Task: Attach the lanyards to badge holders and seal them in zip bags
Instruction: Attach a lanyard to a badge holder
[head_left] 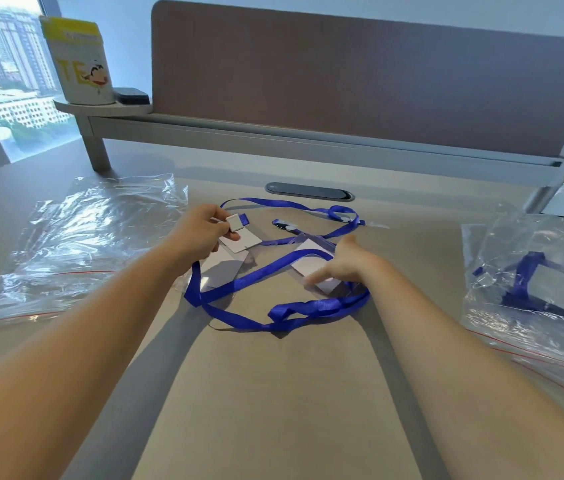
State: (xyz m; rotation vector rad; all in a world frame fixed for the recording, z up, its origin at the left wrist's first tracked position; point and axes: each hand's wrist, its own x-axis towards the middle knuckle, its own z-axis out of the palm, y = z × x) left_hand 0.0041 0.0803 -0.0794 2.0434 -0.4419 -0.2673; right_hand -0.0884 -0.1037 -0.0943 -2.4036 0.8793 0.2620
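Evidently the left hand (200, 233) pinches a lanyard clip (235, 223) for fastening, while the open right hand (346, 265) steadies a badge holder (311, 258).

Beige desk (273, 393) bears blue lanyards (308, 306); 2 badge holders (311, 268); zip bags (76, 244) on both sides.

blue lanyards (273, 271) between two hands
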